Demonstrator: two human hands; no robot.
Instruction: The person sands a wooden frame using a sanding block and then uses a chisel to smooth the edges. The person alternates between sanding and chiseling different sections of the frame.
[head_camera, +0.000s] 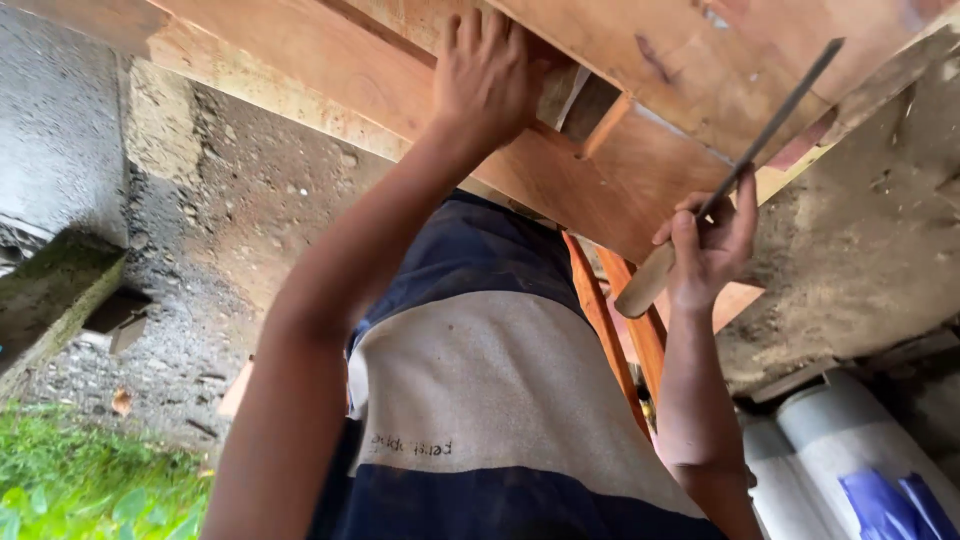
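Two hands are being used: the left hand (490, 75) is being pressed flat on the wooden frame (400, 80), while a file (740, 170) is being gripped by the right hand (712, 245) at three o'clock.

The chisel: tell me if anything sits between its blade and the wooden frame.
Nothing visible does. The right hand grips the chisel by its pale handle, and the dark blade runs straight up against the wooden frame. The left hand presses on the frame further along, clear of the blade.

A slim dark metal file (775, 115) with a pale wooden handle lay slanted against the reddish-brown wooden frame (640, 160), its tip up and to the right.
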